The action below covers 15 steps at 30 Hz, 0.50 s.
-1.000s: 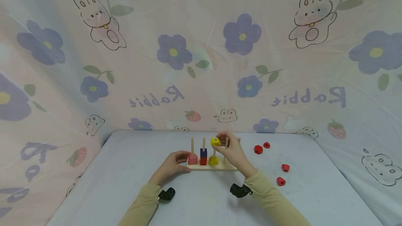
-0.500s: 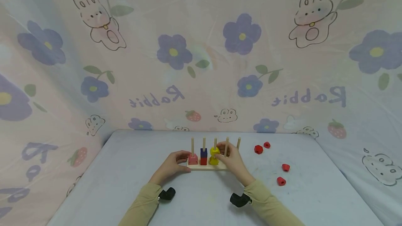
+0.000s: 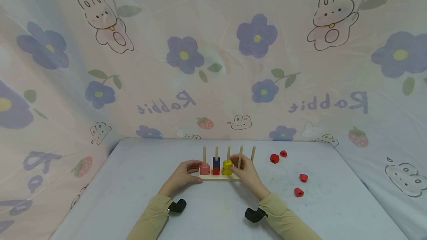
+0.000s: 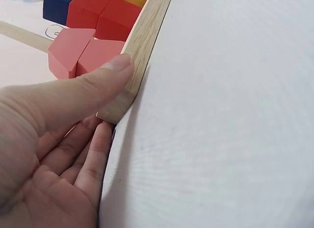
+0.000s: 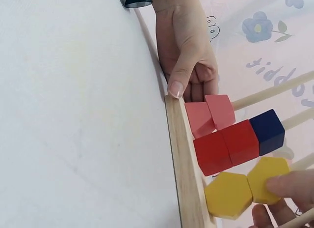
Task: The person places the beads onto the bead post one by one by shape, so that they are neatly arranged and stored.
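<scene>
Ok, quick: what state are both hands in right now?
Left hand: gripping the end of the wooden base.
Right hand: holding the upper yellow block.

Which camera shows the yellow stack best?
The right wrist view: both yellow blocks appear large, though the right hand covers part of one. The head view shows them small; the left wrist view, only a sliver at the top edge.

A plain tan left sleeve (image 3: 149, 213) is creasing behind the left hand (image 3: 181, 175); a matching right sleeve (image 3: 283, 212) is creasing behind the right hand (image 3: 249, 175). Just behind the grips, a black left wrist piece (image 3: 178, 206) and a black right wrist piece (image 3: 255, 215) are jutting inward where the sleeves end, both showing a bent, rounded shape.
</scene>
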Tool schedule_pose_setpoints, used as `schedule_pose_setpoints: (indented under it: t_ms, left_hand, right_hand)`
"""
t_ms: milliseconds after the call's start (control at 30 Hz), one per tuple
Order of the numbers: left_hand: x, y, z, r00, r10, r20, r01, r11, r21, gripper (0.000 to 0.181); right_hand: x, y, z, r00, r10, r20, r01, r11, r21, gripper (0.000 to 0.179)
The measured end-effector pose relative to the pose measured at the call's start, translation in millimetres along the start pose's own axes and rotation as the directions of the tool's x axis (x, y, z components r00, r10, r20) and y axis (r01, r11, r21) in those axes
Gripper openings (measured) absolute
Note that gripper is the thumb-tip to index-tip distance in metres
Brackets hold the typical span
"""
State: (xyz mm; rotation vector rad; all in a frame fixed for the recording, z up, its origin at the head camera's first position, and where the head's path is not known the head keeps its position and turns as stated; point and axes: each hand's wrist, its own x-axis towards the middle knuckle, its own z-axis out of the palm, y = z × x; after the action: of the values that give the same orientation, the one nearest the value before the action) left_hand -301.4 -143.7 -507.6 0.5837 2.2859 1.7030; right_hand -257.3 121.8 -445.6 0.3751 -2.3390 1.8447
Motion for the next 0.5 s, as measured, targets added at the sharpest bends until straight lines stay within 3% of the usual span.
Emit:
schedule_pose_setpoints:
  t_ms: [233,500]
  left_hand:
    - [0.0,-0.4,0.3,1.0,0.003,0.002,-0.004,1.0,0.015,0.064]
    - [-0.9,-1.0,-0.7,1.0,-0.002,-0.006,0.002,1.0,0.023,0.065]
  right_hand:
    - [-3.0,29,-6,1.0,-0.001,0.012,0.0,0.999,0.035,0.041]
    - [-22.0,27,-22,0.999,0.019,0.033,-0.017,0.999,-0.042,0.056]
